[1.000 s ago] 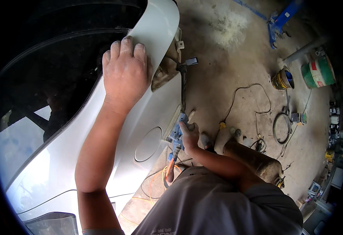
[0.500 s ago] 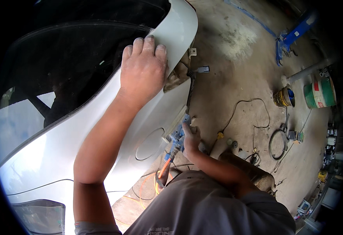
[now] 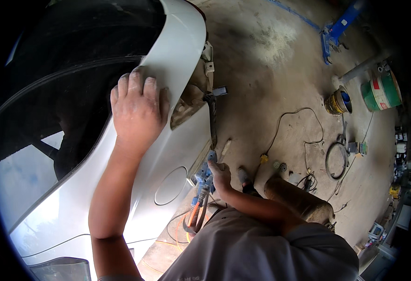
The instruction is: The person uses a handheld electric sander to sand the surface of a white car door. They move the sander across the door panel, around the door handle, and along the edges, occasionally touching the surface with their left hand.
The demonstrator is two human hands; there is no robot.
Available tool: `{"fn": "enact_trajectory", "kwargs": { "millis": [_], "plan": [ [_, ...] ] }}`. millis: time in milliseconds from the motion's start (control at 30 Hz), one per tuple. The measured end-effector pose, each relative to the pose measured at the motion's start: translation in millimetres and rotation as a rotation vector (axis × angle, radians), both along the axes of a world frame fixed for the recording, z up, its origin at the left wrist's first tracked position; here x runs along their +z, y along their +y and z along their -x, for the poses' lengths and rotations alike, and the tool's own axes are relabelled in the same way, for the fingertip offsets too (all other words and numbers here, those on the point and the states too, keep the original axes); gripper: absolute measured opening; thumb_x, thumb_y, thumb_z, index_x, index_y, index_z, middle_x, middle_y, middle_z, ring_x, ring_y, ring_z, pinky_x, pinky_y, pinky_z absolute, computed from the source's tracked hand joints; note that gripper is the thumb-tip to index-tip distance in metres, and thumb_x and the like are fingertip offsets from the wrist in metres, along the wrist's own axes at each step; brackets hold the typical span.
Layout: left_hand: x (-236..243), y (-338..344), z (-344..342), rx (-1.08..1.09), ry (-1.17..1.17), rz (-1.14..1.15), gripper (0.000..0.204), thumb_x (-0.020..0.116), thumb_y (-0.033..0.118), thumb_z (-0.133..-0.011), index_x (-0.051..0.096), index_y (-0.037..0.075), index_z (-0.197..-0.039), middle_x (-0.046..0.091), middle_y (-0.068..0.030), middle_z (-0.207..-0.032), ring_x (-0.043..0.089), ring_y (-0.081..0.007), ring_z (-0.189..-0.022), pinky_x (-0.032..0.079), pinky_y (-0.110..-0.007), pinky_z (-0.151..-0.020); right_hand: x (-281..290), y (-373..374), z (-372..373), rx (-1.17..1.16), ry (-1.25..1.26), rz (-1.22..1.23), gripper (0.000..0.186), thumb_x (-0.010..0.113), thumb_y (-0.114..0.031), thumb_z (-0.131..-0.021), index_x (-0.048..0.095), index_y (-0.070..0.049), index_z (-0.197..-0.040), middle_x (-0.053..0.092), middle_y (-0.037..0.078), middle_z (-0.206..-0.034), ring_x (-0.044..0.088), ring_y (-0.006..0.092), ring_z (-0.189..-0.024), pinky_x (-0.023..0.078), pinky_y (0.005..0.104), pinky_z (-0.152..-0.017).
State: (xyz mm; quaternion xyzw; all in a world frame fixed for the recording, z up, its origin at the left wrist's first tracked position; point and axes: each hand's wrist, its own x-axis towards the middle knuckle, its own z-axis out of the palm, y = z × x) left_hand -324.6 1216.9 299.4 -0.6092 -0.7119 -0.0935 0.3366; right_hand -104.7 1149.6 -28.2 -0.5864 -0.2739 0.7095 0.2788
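Note:
My left hand (image 3: 139,112) rests on the white car (image 3: 179,42), its fingers lying over the pillar beside the dark rear window (image 3: 74,103). It holds nothing. Lower on the right, my right hand (image 3: 220,177) is closed round a blue air sander (image 3: 204,174) with hoses running down from it. The sander's long pad lies along the car's side panel, just beyond the round fuel flap (image 3: 171,186). From this angle, how firmly the pad touches the panel is hidden. Above it is the open tail-lamp recess (image 3: 186,105), with a loose connector (image 3: 219,91) sticking out.
A brown cylinder (image 3: 292,196) lies close to my right arm. Cables (image 3: 304,110) and a black ring (image 3: 335,161) lie on the concrete floor. Farther right stand a small bucket (image 3: 338,103) and a green drum (image 3: 387,93), with a blue lift arm (image 3: 339,30) behind. Orange hoses (image 3: 182,229) trail below.
The view has shifted, so the car appears farther left and lower. My left hand stays on the pillar, sitting slightly lower along it. My right hand still grips the sander at the panel.

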Motion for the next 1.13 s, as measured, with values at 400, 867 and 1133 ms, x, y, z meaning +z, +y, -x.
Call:
{"fn": "enact_trajectory", "kwargs": {
  "millis": [400,867,1133],
  "plan": [
    [-13.1,13.7,-11.0,0.193,0.095,0.099,0.048,0.075,0.027,-0.087,0.062,-0.002,-0.123,0.060,-0.0235,-0.135,0.058,-0.0405,-0.117,0.046,-0.049,-0.100,15.4,23.1,1.5,0.048,-0.009,-0.022,0.040,0.086,-0.033,-0.090,0.053,-0.011,-0.094,0.052,-0.004,-0.085,0.047,0.0104,-0.078,0.042,0.0302,-0.074],
    [-15.2,19.1,-10.6,0.238,0.131,0.125,0.049,0.071,0.028,-0.091,0.061,-0.001,-0.129,0.059,-0.0228,-0.138,0.058,-0.0409,-0.120,0.047,-0.049,-0.098,21.2,51.0,-11.0,0.089,0.055,0.143,0.038,0.085,-0.033,-0.091,0.059,-0.008,-0.102,0.063,0.002,-0.097,0.056,0.0152,-0.089,0.048,0.0335,-0.088],
    [-14.2,19.9,-15.1,0.292,0.100,0.147,0.057,0.072,0.032,-0.090,0.058,0.002,-0.137,0.057,-0.0206,-0.144,0.055,-0.0416,-0.126,0.045,-0.050,-0.105,21.7,78.2,-5.8,0.085,0.088,0.117,0.050,0.084,-0.035,-0.091,0.061,-0.002,-0.121,0.069,0.006,-0.115,0.060,0.0169,-0.103,0.048,0.0334,-0.093]
  ]
}}
